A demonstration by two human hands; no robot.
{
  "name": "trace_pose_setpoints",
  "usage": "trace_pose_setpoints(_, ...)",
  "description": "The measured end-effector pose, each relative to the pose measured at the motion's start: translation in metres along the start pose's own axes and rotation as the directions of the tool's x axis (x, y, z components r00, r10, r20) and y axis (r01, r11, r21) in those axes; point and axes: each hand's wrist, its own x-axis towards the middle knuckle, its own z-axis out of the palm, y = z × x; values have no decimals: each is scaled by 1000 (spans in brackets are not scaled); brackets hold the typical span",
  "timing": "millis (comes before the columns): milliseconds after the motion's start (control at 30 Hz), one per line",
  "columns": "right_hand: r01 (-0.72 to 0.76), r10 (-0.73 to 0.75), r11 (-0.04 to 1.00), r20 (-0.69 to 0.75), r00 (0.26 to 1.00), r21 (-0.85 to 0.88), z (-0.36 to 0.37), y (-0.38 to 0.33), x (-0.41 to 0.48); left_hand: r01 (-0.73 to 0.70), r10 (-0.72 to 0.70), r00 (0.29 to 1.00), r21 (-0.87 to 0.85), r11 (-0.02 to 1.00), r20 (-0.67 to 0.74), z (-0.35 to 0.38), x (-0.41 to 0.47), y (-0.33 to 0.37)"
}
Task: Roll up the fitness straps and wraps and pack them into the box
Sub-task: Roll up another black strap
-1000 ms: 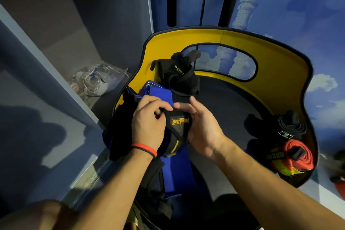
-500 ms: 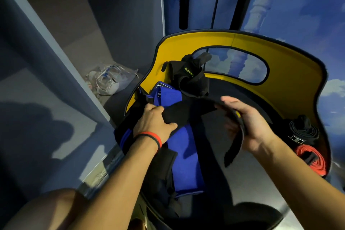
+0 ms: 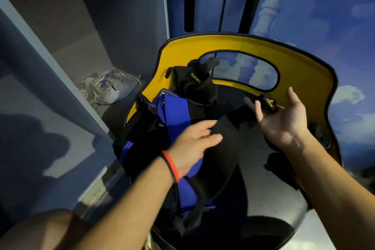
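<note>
The yellow-walled box is cut off below, and a dark roll at its right wall is mostly hidden by the right wrist. Inside, a black wrap is laid beside a blue wrap and pressed by the flat, blurred left hand; its far end is touched by the wide-open right hand.

Dark flat floor lies open right of the heaped blue and black fabric straps; the curved yellow padded wall blocks beyond.
</note>
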Motion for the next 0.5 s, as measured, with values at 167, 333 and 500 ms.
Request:
trace_pose_setpoints(167,5,-53,923,-112,992,-385,-5,9,9,208,-210,977,-64,976,-23,33,13,-61)
trace_pose_setpoints(333,48,-302,28,37,952,-998,-35,24,26,229,-197,973,442,867,-118,50,8,-96)
trace_pose_setpoints(500,328,-209,-572,521,828,-752,-36,57,19,-24,347,904,781,624,-250,22,5,-56)
